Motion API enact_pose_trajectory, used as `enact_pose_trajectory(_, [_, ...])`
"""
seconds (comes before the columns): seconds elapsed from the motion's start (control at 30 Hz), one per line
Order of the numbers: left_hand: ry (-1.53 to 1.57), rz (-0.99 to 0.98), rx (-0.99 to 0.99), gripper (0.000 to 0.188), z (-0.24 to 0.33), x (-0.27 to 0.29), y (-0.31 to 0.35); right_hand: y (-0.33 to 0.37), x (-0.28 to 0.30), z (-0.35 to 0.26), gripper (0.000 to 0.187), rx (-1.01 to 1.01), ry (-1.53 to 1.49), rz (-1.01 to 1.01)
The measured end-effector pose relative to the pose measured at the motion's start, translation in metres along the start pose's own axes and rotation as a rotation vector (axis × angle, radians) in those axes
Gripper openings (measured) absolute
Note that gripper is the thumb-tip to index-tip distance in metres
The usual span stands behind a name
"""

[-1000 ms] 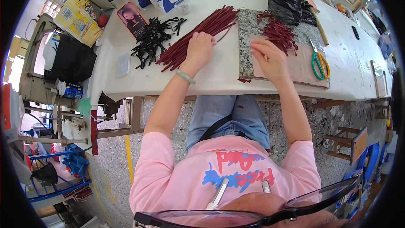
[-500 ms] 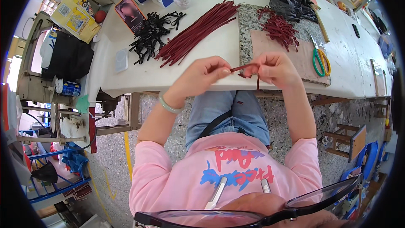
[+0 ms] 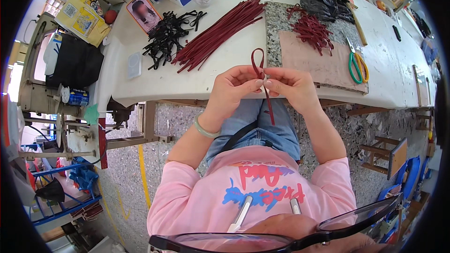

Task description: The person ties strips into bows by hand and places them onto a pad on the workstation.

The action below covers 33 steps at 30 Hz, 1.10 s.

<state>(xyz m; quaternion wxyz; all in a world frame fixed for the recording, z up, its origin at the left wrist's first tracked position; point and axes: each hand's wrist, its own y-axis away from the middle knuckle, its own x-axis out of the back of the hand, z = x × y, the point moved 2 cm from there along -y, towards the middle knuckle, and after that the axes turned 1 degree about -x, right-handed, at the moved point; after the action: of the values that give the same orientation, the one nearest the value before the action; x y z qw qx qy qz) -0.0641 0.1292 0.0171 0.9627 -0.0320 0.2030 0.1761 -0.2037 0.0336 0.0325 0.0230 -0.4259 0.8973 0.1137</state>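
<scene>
at left, a heap of black strips (image 3: 164, 37) lies on the white table (image 3: 192, 84), just beside a bundle of dark red strips (image 3: 218, 35). the left hand (image 3: 228, 86) is clamped, thumb to fingers, on a single red strip (image 3: 259, 72). the strip sits between both hands: loop on the far side of the fingertips, tail hanging on the near side. the right hand (image 3: 296, 86) pinches it likewise. farther right, red loops (image 3: 313, 33) lie on a speckled slab (image 3: 273, 42), scissors (image 3: 353, 55) right of them.
</scene>
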Motion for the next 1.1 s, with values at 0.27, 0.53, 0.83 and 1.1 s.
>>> enact_pose_trajectory(0.27, [0.107,0.087,0.062,0.019,-0.002,-0.003,0.000,0.002,-0.010,0.007,0.021,0.124,-0.090,0.038])
enact_pose_trajectory(0.53, [0.080,0.050,0.144,0.022,-0.007,0.007,0.000,0.000,-0.001,0.011,0.018,0.021,0.102,0.032])
enact_pose_trajectory(0.83, [0.117,-0.030,0.311,0.016,0.000,0.012,0.002,0.001,0.019,-0.011,0.011,0.565,0.809,0.019])
enact_pose_trajectory(1.1, [-0.164,-0.562,0.396,0.013,0.008,0.004,0.005,-0.002,0.009,-0.037,0.012,0.565,0.731,-0.434])
